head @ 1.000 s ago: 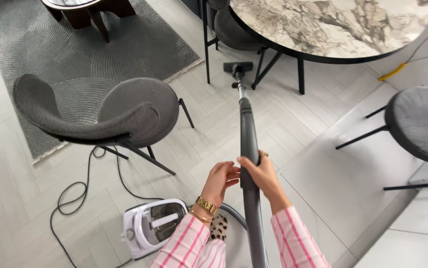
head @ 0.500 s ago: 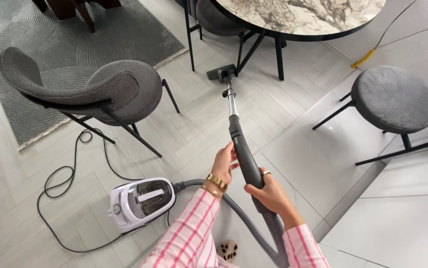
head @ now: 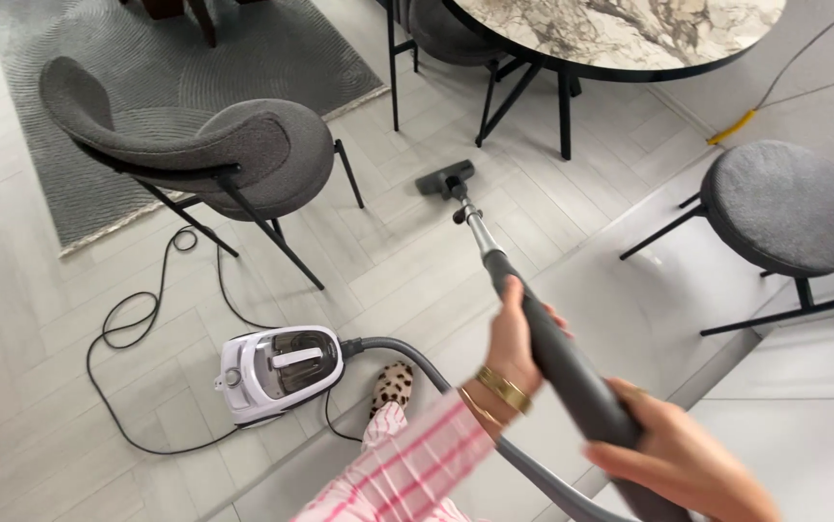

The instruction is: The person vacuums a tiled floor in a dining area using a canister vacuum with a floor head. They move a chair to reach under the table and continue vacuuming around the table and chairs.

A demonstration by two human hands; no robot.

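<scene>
Here, the biggest thing near you is the round marble table [head: 630, 29] at the top of the view, its black legs standing on the pale floor [head: 417, 261] just beyond the floor nozzle [head: 444, 179]. A grey rug [head: 79, 126] covers the floor's top left corner, and a grey curved-back chair [head: 214, 150] stands at its edge, left of the nozzle. A round grey stool [head: 784, 203] sits to the right, well apart from the wand. Another dark chair [head: 436, 24] is tucked under the table's near rim, straight ahead of the nozzle, with the table legs beside it.

The white canister vacuum [head: 277, 372] rests on the floor at lower left, its black cord [head: 127, 329] looping away toward the chair. A grey hose [head: 417, 362] curves from the canister past your leopard-print slipper [head: 393, 385].

The vacuum wand [head: 543, 338] runs its long axis from lower right to upper left, nozzle end pointing toward the table and flat on the floor. Your left hand [head: 514, 333] has its fingers wrapped on the wand's middle; your right hand [head: 673, 454] is clamped around the handle end lower down.
</scene>
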